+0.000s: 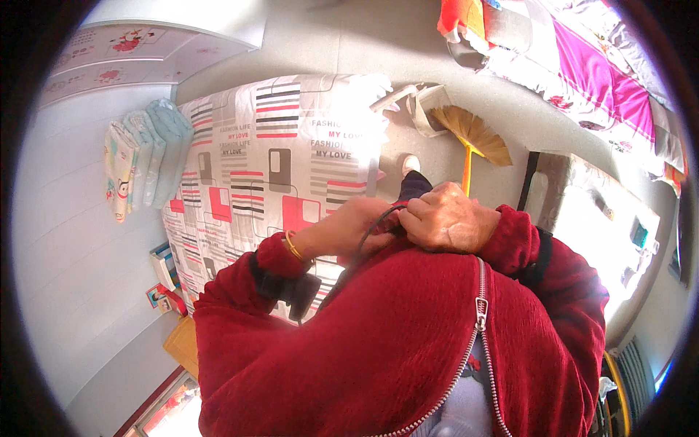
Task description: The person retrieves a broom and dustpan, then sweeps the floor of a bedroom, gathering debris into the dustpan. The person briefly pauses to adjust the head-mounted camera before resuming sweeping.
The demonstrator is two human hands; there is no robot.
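Both hands meet in front of the red zip jacket [382,338], over its hem. My left hand [355,226], with a yellow bracelet at the wrist, has its fingers bent beside a dark cable [367,232]; what lies in them is partly hidden. My right hand [445,218] is a closed fist, its fingers against the jacket's gathered cloth, and its grip is hard to make out. Below the hands the jacket's metal zipper [481,311] is partly open. A black device [289,289] is strapped to the left forearm. The broom's yellow handle [467,169] runs down behind my right hand.
A bed with a patterned sheet [246,164] lies at the left, folded blankets [164,153] at its far side. A straw broom [475,128] and a dustpan [428,109] are on the floor ahead. A white-topped table [595,218] stands right, another bed [595,82] upper right.
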